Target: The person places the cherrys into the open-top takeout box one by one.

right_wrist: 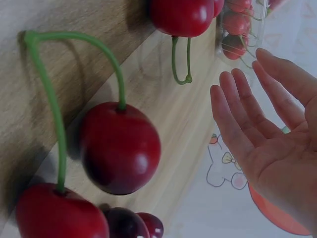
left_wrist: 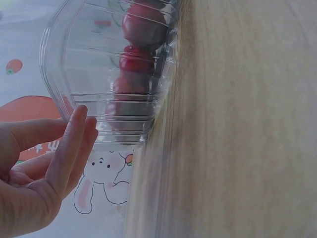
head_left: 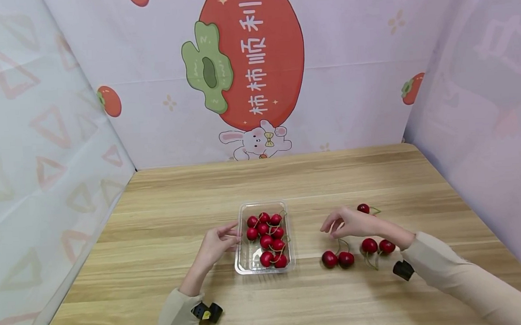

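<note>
Resting against the left wall of the clear plastic tray (head_left: 245,260), the left hand (head_left: 216,243) is keeping its fingers (left_wrist: 74,141) straight and relaxed, touching the ribbed side without curling round it. The tray is sitting near the middle of the wooden table (head_left: 167,224), holding a heap of red cherries (head_left: 267,236) toward its right side. The right hand (head_left: 348,222) is hovering open and empty just right of the tray, palm showing in the right wrist view, fingers (right_wrist: 242,114) loosely extended. Just below it, a stemmed pair of cherries (head_left: 337,259) is lying on the wood, a second pair (head_left: 377,246) is lying beside the wrist, and a single cherry (head_left: 363,208) is sitting just behind the hand. Pale printed cloth is enclosing the table on three sides, the back panel showing a large persimmon drawing (head_left: 256,56) and a small rabbit (head_left: 256,142).
</note>
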The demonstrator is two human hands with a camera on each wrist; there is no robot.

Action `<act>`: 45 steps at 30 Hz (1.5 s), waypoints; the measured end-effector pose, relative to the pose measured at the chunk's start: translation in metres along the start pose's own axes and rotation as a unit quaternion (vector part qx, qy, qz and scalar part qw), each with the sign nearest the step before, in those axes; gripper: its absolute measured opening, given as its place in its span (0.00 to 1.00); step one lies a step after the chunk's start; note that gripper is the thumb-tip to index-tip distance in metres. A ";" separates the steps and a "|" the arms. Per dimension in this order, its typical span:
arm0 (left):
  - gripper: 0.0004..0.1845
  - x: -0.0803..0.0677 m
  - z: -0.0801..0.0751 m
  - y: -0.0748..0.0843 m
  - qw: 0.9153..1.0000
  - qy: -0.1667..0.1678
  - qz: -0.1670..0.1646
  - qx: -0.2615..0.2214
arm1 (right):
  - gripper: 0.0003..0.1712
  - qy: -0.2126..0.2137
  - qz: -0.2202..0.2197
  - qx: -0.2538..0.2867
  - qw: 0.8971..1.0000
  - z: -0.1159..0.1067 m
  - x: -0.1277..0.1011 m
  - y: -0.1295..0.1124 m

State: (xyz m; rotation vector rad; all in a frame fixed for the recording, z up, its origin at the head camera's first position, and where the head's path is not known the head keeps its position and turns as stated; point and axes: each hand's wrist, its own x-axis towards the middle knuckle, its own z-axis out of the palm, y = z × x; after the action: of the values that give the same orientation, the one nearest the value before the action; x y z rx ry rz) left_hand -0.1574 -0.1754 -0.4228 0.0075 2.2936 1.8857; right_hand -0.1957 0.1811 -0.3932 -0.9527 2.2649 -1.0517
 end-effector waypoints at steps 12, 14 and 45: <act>0.24 0.000 -0.001 -0.002 1.000 0.001 0.000 0.000 | 0.13 -0.018 0.002 -0.001 1.000 -0.002 -0.008 0.009; 0.24 0.000 -0.001 -0.002 1.000 0.002 -0.001 -0.001 | 0.13 -0.020 0.007 0.003 1.000 -0.003 -0.008 0.010; 0.24 0.001 0.000 -0.001 1.000 0.001 0.000 0.012 | 0.12 -0.026 0.051 -0.026 0.998 0.001 -0.008 0.029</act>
State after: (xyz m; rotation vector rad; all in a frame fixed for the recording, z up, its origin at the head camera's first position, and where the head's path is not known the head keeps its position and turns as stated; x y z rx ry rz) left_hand -0.1581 -0.1760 -0.4242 0.0075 2.3175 1.8593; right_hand -0.2012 0.1999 -0.4160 -0.8650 2.2824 -0.9190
